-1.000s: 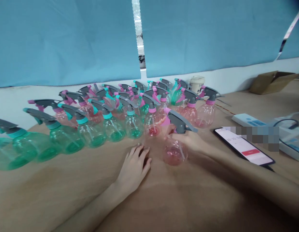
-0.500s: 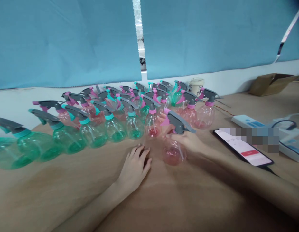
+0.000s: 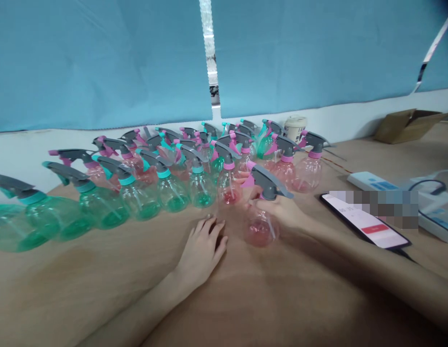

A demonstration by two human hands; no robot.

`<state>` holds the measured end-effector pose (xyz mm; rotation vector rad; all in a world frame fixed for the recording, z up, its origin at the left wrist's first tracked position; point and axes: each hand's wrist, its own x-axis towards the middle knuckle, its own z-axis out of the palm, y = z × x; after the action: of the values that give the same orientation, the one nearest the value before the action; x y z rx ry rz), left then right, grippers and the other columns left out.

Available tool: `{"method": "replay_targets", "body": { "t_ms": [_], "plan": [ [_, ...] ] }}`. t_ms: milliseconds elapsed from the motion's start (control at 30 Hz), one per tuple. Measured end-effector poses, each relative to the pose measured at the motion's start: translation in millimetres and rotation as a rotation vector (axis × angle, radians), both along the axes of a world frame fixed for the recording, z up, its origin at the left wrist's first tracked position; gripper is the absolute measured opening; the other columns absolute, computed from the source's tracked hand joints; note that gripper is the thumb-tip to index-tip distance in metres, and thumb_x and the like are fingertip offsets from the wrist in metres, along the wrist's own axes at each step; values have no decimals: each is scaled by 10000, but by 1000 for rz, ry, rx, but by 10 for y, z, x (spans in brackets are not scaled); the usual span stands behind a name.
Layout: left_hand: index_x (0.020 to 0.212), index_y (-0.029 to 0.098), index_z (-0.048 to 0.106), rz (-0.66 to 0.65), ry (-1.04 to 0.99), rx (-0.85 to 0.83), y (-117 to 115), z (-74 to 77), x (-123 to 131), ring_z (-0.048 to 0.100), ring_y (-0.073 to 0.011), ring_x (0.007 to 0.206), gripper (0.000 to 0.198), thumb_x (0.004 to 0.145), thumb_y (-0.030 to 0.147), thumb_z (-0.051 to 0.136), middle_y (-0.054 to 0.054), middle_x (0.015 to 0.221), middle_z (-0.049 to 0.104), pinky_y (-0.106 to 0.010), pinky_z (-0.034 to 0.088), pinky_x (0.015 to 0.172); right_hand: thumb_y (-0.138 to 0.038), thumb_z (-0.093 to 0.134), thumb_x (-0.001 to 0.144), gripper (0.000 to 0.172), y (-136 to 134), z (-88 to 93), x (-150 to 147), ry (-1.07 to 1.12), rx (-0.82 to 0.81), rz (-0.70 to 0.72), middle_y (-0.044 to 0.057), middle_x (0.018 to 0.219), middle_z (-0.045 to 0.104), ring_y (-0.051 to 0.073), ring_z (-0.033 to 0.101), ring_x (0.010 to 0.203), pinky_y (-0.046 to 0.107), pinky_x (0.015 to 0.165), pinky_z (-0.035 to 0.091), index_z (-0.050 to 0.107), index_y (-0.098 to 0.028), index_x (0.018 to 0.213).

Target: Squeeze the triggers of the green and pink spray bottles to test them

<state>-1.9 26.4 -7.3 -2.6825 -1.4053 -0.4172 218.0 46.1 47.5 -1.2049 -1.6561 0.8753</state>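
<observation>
My right hand (image 3: 282, 211) is wrapped round the neck of a clear pink spray bottle (image 3: 260, 232) with a grey and pink trigger head. That bottle stands upright in front of the others, its nozzle pointing to the left. Part of my fingers is hidden behind its neck. On the wooden table (image 3: 144, 284) my left hand (image 3: 203, 248) lies palm down, fingers apart, holding nothing. Just beyond the two hands stands another pink spray bottle (image 3: 229, 185). Beside it is a green spray bottle (image 3: 202, 189) with a turquoise collar.
Several green bottles (image 3: 104, 209) line the left front, with several pink and green ones behind. At the right lie a phone (image 3: 357, 212) with a lit screen and a white power strip (image 3: 372, 182). Farther back are a paper cup (image 3: 296, 126) and an open cardboard box (image 3: 400, 126).
</observation>
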Motion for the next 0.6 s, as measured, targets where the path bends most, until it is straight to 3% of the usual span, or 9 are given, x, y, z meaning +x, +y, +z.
{"method": "replay_targets", "body": {
  "t_ms": [300, 600],
  "plan": [
    [1158, 149, 512, -6, -1, -7, -14, 7, 8, 401, -266, 1162, 307, 906, 279, 397, -112, 1224, 494, -422, 360, 931, -194, 501, 662, 25, -7, 3, -7, 12, -23, 31, -19, 660, 504, 137, 468, 641, 282, 637, 365, 515, -208, 646],
    [1163, 140, 514, 5, 5, -17, -6, 25, 21, 396, -266, 1167, 307, 898, 268, 424, -117, 1229, 491, -414, 352, 939, -262, 537, 680, 78, -12, 26, -12, 15, 1, 38, -11, 674, 514, 148, 484, 663, 288, 650, 375, 495, -202, 654]
  ]
}}
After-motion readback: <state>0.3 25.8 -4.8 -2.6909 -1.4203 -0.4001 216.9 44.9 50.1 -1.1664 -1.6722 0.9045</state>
